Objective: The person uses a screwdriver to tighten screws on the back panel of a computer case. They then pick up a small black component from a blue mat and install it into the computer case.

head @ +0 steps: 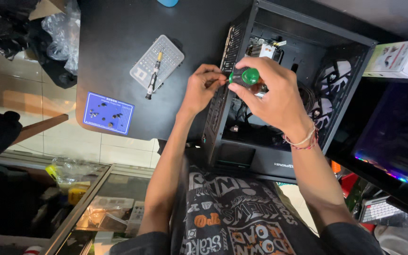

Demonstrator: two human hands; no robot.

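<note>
Hands on green-handled screwdriver

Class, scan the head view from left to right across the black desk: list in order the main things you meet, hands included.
Blue mat with small screws → grey bit tray with a slim screwdriver lying on it → left hand → green-handled screwdriver gripped by the right hand → open black computer case → white box.

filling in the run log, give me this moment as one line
right hand: grips green-handled screwdriver | left hand: pinches its tip at rear edge of black pc case | desk: precision screwdriver on bit case, blue screw mat
</note>
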